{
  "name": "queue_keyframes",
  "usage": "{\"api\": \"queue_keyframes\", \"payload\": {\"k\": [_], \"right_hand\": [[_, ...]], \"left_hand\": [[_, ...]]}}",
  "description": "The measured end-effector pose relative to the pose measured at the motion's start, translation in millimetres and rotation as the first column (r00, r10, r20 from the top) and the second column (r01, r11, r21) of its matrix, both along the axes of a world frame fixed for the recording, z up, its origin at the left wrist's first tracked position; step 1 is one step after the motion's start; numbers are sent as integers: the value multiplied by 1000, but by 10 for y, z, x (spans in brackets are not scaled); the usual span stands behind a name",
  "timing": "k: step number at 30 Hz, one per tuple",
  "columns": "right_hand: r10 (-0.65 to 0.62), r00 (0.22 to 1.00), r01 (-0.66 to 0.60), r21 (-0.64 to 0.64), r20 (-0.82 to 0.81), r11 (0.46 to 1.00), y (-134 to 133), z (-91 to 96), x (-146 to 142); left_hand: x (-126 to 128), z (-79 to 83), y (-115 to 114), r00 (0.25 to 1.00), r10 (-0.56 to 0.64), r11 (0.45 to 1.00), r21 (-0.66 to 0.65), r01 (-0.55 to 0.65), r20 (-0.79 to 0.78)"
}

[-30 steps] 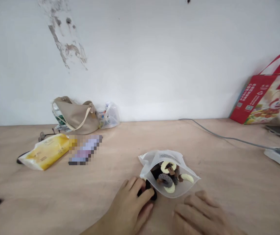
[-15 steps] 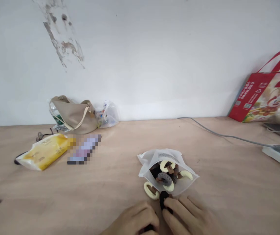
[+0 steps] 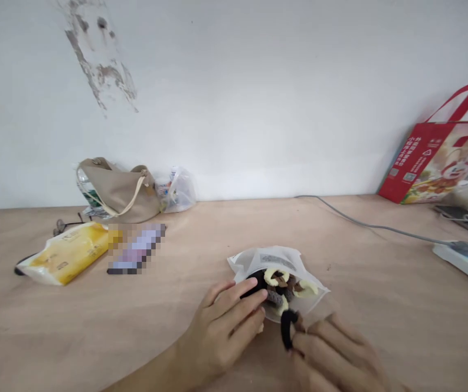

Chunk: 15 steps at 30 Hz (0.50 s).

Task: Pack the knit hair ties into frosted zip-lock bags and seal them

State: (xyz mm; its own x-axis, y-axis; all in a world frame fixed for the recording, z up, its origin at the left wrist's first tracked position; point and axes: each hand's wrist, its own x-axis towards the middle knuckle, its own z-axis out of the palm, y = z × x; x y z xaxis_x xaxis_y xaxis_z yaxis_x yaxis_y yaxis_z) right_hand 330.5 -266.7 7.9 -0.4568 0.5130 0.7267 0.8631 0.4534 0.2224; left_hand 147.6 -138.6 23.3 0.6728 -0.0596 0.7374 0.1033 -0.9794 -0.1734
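Left hand (image 3: 226, 325) at open pouch (image 3: 272, 257), grip unclear, right hand (image 3: 335, 351) just beside, pinching black hair tie (image 3: 286, 330)

From where I stood, soft light washed the white wall (image 3: 234, 109), brightest mid-span; the right hand (image 3: 335, 348) looked blurred, the smartphone (image 3: 139, 251) blockily pixelated.

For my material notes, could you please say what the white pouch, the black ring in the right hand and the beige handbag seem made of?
White pouch: probably matte frosted plastic, given its milky, slightly see-through walls.
Black ring: perhaps dull fabric; no gloss shows, though it's blurred.
Beige handbag: smooth leather or imitation, judging by its soft folds.
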Motion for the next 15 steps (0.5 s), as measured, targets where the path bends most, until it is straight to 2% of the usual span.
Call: {"api": "queue_keyframes", "payload": {"k": [3, 5, 8, 11, 13, 15], "right_hand": [[-148, 987, 150, 35, -68, 988, 68, 48, 116], [-203, 972, 209, 39, -121, 977, 93, 56, 145], [-126, 987, 130, 30, -101, 991, 85, 96, 82], [-25, 995, 30, 49, -91, 998, 103, 100, -96], [2, 986, 7, 53, -168, 999, 162, 24, -240], [-3, 989, 13, 64, -150, 998, 241, -100, -367]], "left_hand": [[-36, 21, -5, 999, -13, 1000, 5, 13, -42], [-29, 58, -17, 995, -14, 1000, -5, 14, -97], [-13, 118, -47, 987, -36, 999, -23, 32, -154], [-16, 148, -62, 972, -77, 997, -21, 74, -224], [-19, 146, -55, 969, -81, 997, -14, 80, -235], [-15, 134, -40, 974, -79, 997, -19, 77, -213]]}}
